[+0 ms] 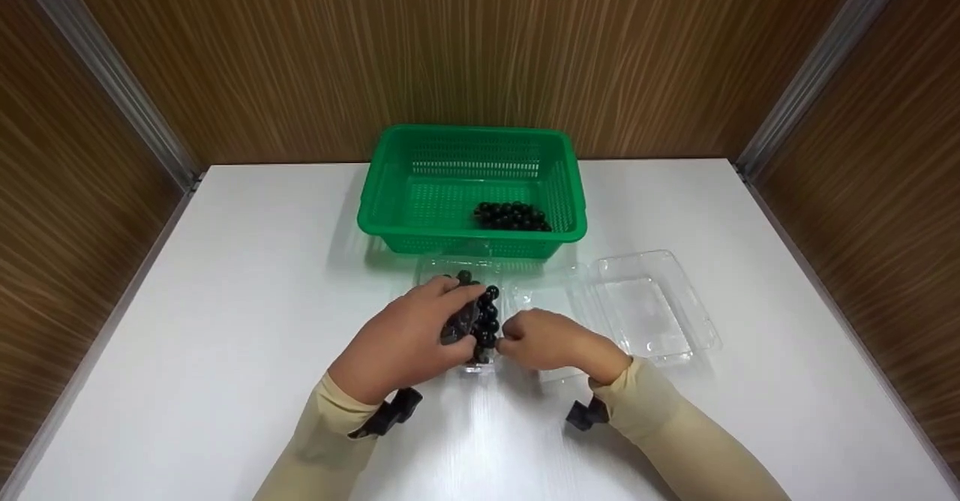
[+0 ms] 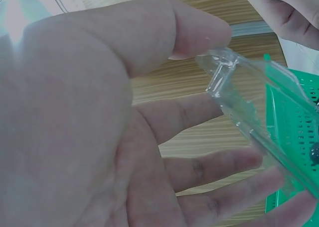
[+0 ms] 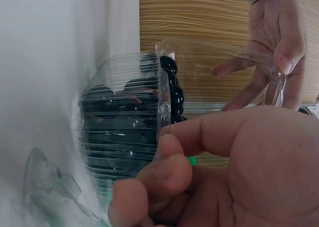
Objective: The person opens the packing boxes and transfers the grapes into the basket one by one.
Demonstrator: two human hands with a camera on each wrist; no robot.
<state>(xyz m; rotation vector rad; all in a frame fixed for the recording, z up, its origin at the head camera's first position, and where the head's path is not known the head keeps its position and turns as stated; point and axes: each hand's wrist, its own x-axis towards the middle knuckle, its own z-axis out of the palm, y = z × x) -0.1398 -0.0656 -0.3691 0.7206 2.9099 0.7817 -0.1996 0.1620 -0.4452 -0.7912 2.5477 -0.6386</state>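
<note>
A clear plastic clamshell box [image 3: 117,120] holds dark grapes [image 1: 487,317], some rising above its rim in the right wrist view. My left hand [image 1: 409,328] holds the box's raised lid [image 2: 239,107], thumb at a corner and the other fingers spread along the far side. On the opposite side, my right hand [image 1: 546,340] has its fingers curled at the box's rim and pinches it. In the head view, the left hand covers part of the grapes, and the right fingertips are hidden.
Behind the hands stands a green basket [image 1: 375,227] with another bunch of dark grapes [image 1: 514,216] in its front right part. An open clear clamshell [image 1: 649,313] lies on the white table [image 1: 247,298] to the right. Wood-patterned panels [image 1: 480,51] enclose the table.
</note>
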